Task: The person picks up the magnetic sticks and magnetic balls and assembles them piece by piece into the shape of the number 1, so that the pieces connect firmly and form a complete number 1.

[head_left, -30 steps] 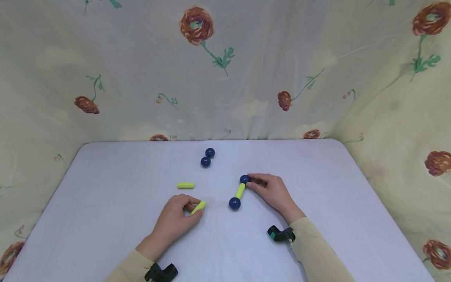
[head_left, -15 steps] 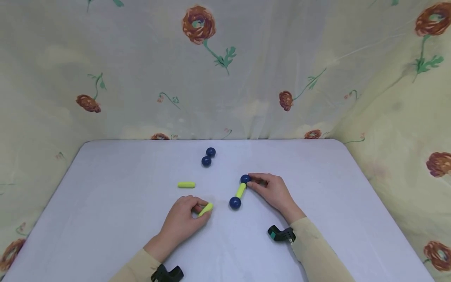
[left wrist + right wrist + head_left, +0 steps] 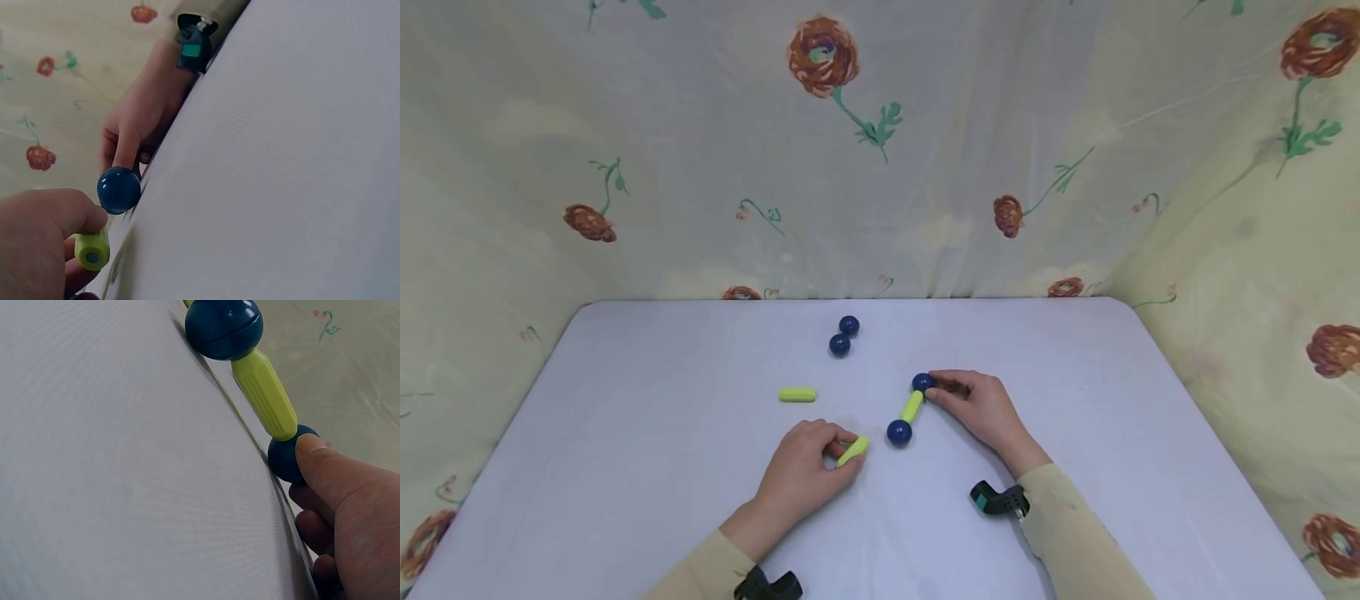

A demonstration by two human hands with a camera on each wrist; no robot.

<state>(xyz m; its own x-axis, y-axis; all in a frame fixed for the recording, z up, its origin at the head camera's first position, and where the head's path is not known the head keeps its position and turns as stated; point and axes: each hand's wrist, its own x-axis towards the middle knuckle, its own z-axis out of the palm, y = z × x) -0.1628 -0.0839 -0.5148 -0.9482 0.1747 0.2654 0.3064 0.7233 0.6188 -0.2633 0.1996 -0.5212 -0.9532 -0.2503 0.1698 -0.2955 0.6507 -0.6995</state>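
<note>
My left hand (image 3: 811, 468) pinches a yellow-green rod (image 3: 853, 451) between thumb and fingers, just left of the near blue ball (image 3: 899, 432). In the left wrist view the end of this rod (image 3: 92, 253) shows a small grey disc. A second yellow-green rod (image 3: 912, 407) joins the near ball to a far blue ball (image 3: 922, 382), forming a dumbbell that lies slantwise on the table. My right hand (image 3: 981, 414) grips the far ball from its right side. Up close in the right wrist view, the thumb presses on that ball (image 3: 286, 459).
Another yellow-green rod (image 3: 797, 395) lies on the white table (image 3: 685, 417), beyond the left hand. Farther back, one blue ball (image 3: 839, 345) sits close to another blue ball (image 3: 849, 326). A flowered cloth (image 3: 925, 150) hangs behind the table.
My left hand has moved to the right with its rod, closer to the near ball. The right hand and the dumbbell have stayed in place.
</note>
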